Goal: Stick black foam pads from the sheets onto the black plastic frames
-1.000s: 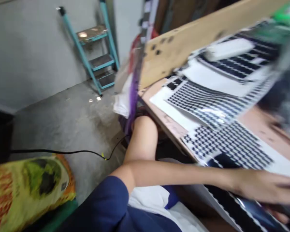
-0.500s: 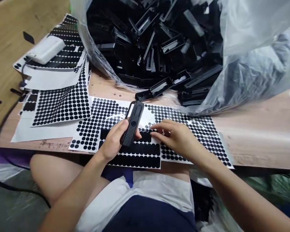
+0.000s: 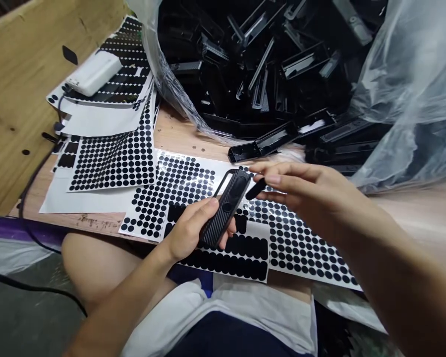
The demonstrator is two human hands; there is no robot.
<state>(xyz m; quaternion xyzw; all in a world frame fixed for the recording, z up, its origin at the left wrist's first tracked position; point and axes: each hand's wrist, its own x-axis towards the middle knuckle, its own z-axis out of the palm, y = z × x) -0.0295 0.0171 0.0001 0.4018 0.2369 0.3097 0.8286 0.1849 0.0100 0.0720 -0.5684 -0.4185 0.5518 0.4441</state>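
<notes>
My left hand (image 3: 193,225) is closed round a black plastic casing (image 3: 223,215) with a carbon-fibre pattern, tilted with its top to the upper right. An oval recess and a round one show on its face. My right hand (image 3: 301,186) pinches a small black oblong sticker (image 3: 256,189) just right of the casing's upper end, apart from it. Beneath both hands lies a sheet of black oblong stickers (image 3: 241,263), with a bare white patch in its top row. Under that is a sheet of black round stickers (image 3: 301,243).
A large clear plastic bag (image 3: 405,84) full of black plastic casings (image 3: 301,62) lies open at the back. One casing (image 3: 245,150) sticks out of its mouth. More sticker sheets (image 3: 111,161) are stacked at left, topped by a white power bank (image 3: 94,74) with a black cable (image 3: 31,173). A wooden board (image 3: 18,99) borders the left.
My right hand has lifted an oblong sticker off the sheet and brought it up beside the casing. The view has shifted, and the casing stays in my left hand.
</notes>
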